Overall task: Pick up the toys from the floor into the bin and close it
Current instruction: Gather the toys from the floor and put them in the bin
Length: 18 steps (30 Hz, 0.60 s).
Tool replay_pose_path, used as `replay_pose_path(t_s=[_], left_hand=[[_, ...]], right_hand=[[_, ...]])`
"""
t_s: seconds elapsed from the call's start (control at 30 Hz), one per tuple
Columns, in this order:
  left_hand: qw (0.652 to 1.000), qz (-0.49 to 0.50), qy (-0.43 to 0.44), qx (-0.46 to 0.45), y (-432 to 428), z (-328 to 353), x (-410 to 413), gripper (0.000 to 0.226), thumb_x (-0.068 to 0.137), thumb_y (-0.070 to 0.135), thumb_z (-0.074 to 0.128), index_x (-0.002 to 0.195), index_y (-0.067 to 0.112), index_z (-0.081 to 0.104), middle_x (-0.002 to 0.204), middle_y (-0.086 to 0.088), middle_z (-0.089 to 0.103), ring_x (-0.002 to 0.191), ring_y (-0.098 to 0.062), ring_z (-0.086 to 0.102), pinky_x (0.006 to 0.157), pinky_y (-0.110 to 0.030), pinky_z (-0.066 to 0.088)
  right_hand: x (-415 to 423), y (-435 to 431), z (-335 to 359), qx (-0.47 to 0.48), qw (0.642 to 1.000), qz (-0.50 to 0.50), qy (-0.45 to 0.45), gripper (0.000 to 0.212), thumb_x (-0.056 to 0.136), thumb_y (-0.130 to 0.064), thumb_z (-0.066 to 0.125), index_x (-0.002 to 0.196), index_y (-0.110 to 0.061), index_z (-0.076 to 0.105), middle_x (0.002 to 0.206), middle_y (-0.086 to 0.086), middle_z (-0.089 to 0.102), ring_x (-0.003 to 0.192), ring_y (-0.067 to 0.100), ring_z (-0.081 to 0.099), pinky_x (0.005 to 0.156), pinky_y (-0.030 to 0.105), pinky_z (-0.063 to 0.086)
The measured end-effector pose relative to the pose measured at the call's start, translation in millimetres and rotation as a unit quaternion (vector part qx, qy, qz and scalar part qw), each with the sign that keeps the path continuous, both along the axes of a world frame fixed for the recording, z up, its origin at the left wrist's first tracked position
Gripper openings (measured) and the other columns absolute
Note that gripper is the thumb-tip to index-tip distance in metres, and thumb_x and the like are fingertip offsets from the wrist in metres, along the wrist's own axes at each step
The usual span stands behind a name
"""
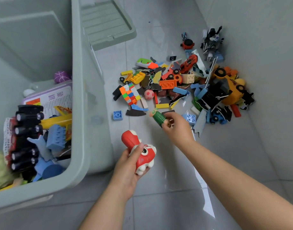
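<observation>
gripping a red and white toy creature point(142, 151), the left hand point(129, 165) curls its fingers and thumb round the toy's body, just beside the near corner of the grey-green bin point(79, 97). the right hand point(177, 128) pinches a small green toy point(159, 117) by one end at the near edge of the toy pile point(175, 83); whether it is clear of the floor point(159, 196) cannot be told.

the bin stands open on the left, partly filled: a black wheeled toy point(26, 130), blue bricks, a yellow piece, a printed booklet and a purple ball point(61, 76) lie inside. its lid point(107, 24) lies flat on the floor behind the bin, touching or just beside its far wall.

the pile spreads over the tiles to the right of the bin, well apart from it. in it lie a colourful cube puzzle point(130, 93), a pink ball point(149, 94) just beside the cube, an orange brick point(167, 84), a red toy car point(188, 63) and a yellow vehicle point(230, 85) at the far right. a single blue brick point(117, 115) sits alone near the pile's left edge.
</observation>
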State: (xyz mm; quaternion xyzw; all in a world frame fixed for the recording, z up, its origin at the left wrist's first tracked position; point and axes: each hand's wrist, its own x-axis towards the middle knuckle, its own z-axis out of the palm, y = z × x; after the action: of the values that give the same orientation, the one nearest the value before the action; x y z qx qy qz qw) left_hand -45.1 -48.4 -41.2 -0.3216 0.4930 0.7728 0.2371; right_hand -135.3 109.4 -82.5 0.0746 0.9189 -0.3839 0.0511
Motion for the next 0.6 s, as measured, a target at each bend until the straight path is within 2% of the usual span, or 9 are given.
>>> replay_pose_path(t_s=[0.07,0.1,0.17,0.23,0.3,0.4,0.43,0.5,0.6], left_hand=[[1.000,-0.003,0.007,-0.001,3,-1,0,0.055,0.068,0.049,0.060,0.113,0.017,0.059,0.080,-0.006,0.071,0.056,-0.016,0.054,0.070,-0.030,0.055],[1.000,-0.009,0.012,0.001,5,-2,0,0.059,0.066,0.053,0.058,0.114,0.018,0.058,0.084,-0.004,0.073,0.065,-0.015,0.063,0.071,-0.031,0.056],[0.999,-0.039,0.028,0.010,11,-3,-1,0.079,0.060,0.067,0.062,0.121,0.019,0.056,0.100,-0.004,0.073,0.088,-0.019,0.065,0.079,-0.032,0.055],[0.997,-0.060,0.037,0.016,17,-4,-1,0.088,0.054,0.069,0.073,0.123,0.018,0.054,0.103,-0.007,0.072,0.094,-0.022,0.054,0.076,-0.031,0.055],[0.998,-0.056,0.026,0.020,21,-5,-1,0.070,0.065,0.055,0.075,0.119,0.013,0.056,0.095,-0.008,0.073,0.089,-0.023,0.058,0.067,-0.028,0.055],[0.998,-0.057,0.018,0.016,23,-9,-2,0.059,0.068,0.042,0.063,0.120,0.014,0.056,0.103,-0.013,0.070,0.081,-0.024,0.060,0.059,-0.027,0.056],[0.998,-0.060,0.022,0.012,23,-9,-2,0.057,0.067,0.040,0.061,0.118,0.017,0.057,0.107,-0.015,0.069,0.080,-0.026,0.052,0.057,-0.025,0.055],[0.997,-0.064,0.035,0.004,25,-7,-2,0.052,0.065,0.039,0.061,0.114,0.021,0.057,0.105,-0.013,0.071,0.077,-0.025,0.044,0.056,-0.023,0.052],[0.995,-0.082,0.055,-0.017,26,-5,-1,0.061,0.052,0.043,0.070,0.108,0.024,0.058,0.091,-0.002,0.074,0.079,-0.019,0.062,0.065,-0.027,0.051]], right_hand=[[29,2,29,-0.170,0.985,-0.010,0.003,0.037,0.078,-0.012,0.069,0.113,-0.019,0.058,0.090,-0.006,0.060,0.074,0.001,0.054,0.066,0.010,0.042],[45,1,43,-0.208,0.978,0.012,0.006,0.036,0.075,-0.010,0.073,0.107,-0.020,0.060,0.086,-0.009,0.060,0.071,-0.001,0.054,0.065,0.009,0.042],[74,-3,61,-0.226,0.972,0.065,0.000,0.032,0.070,-0.010,0.078,0.097,-0.021,0.064,0.085,-0.012,0.062,0.072,-0.003,0.055,0.068,0.009,0.042],[89,-7,66,-0.223,0.971,0.084,-0.003,0.035,0.066,-0.017,0.082,0.096,-0.023,0.065,0.088,-0.011,0.062,0.077,-0.001,0.055,0.072,0.011,0.044],[89,-3,67,-0.205,0.971,0.125,-0.019,0.039,0.065,-0.026,0.083,0.100,-0.024,0.066,0.091,-0.010,0.062,0.081,0.001,0.056,0.077,0.015,0.047],[68,23,65,-0.202,0.966,0.155,-0.043,0.030,0.074,-0.033,0.075,0.102,-0.025,0.066,0.101,-0.008,0.064,0.092,0.003,0.056,0.085,0.019,0.045],[55,34,58,-0.170,0.978,0.119,-0.021,0.029,0.078,-0.034,0.071,0.105,-0.026,0.065,0.107,-0.008,0.062,0.100,0.006,0.054,0.090,0.021,0.043],[22,58,37,-0.019,0.999,0.032,0.004,0.041,0.084,-0.029,0.065,0.124,-0.025,0.053,0.126,-0.003,0.052,0.118,0.015,0.044,0.100,0.028,0.034],[-13,78,1,0.204,0.976,0.021,-0.076,0.065,0.086,-0.023,0.061,0.142,-0.022,0.029,0.145,0.004,0.038,0.133,0.028,0.029,0.110,0.039,0.023]])
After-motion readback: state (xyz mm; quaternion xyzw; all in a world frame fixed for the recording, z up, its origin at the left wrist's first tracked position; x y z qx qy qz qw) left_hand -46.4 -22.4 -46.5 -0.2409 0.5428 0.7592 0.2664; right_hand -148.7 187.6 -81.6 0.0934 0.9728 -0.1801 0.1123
